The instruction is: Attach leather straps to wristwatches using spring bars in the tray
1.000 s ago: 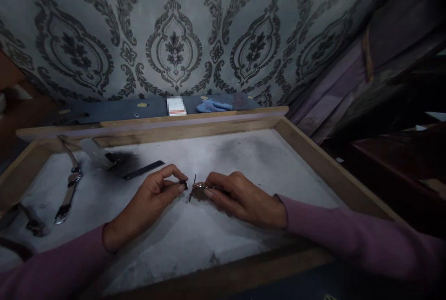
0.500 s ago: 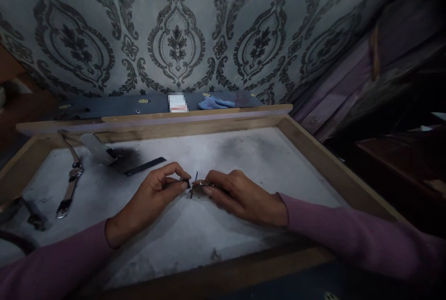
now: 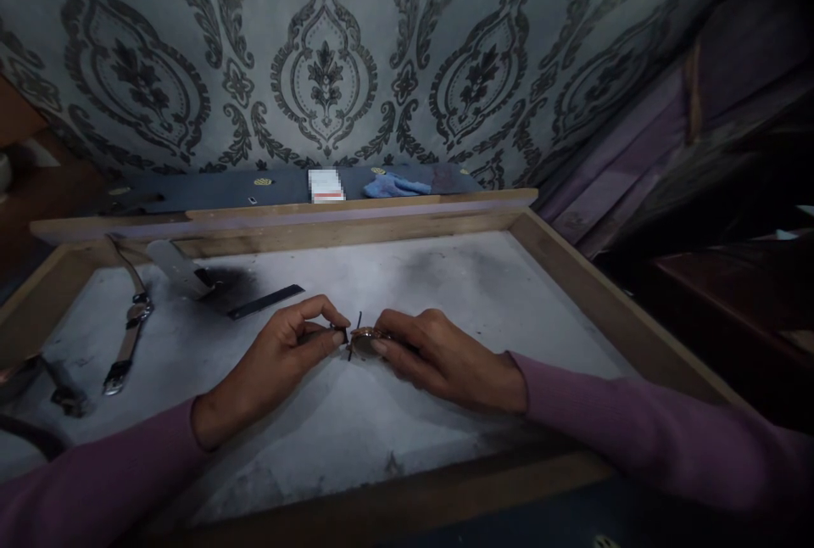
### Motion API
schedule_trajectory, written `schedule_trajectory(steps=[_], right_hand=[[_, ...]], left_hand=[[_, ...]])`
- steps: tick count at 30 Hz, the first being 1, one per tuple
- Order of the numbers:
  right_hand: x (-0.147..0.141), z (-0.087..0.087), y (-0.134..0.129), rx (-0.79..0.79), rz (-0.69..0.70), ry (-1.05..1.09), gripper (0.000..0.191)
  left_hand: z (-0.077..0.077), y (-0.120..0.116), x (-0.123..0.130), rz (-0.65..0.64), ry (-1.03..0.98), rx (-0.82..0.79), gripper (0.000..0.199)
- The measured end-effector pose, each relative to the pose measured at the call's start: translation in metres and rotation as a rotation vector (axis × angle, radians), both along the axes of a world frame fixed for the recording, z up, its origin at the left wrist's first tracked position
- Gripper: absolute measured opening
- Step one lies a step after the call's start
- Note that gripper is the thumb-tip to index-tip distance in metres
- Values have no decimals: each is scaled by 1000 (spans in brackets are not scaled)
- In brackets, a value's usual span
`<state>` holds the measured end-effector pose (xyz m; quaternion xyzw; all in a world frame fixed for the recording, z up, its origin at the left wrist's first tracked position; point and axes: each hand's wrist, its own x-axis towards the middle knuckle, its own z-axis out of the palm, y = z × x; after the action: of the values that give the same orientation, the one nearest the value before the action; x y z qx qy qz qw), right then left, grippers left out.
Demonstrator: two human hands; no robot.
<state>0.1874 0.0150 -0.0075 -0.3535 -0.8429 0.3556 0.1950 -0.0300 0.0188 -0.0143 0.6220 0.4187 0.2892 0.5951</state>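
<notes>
In the middle of a wooden-rimmed tray (image 3: 362,226), my right hand (image 3: 432,355) grips a round metal watch case (image 3: 365,340) between thumb and fingers. My left hand (image 3: 289,353) pinches a small dark piece (image 3: 345,334) just left of the case; it may be a strap end, too small to tell. A thin dark rod (image 3: 359,321) stands out behind the gap between the two hands, and a short dark end shows below it.
On the left of the tray lie a watch with a light strap (image 3: 129,340), a grey strap-like piece (image 3: 178,268), a dark flat strip (image 3: 267,302) and more dark straps (image 3: 67,395). Behind the rim are a blue cloth (image 3: 395,185) and a blurred white packet (image 3: 326,185).
Both hands keep nearly the same hold and place. The view has shifted very slightly.
</notes>
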Motion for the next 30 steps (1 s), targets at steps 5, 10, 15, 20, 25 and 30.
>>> schedule_trajectory(steps=[5, 10, 15, 20, 25, 30], right_hand=[[0, 1, -1, -17, -2, 16, 19], [0, 0, -1, -39, -8, 18, 21], [0, -1, -1, -37, -18, 9, 21], [0, -1, 0, -33, -4, 31, 20], [-2, -1, -2, -115, -34, 43, 23], [-3, 1, -5, -185, -57, 75, 26]], left_hand=[[-2, 1, -1, -5, -9, -9, 10], [-2, 1, 0, -9, 13, -12, 12], [0, 1, 1, -7, 22, -7, 12], [-2, 1, 2, -8, 12, -12, 12], [-2, 1, 2, -15, 6, 0, 10], [-2, 2, 1, -25, 14, -9, 11]])
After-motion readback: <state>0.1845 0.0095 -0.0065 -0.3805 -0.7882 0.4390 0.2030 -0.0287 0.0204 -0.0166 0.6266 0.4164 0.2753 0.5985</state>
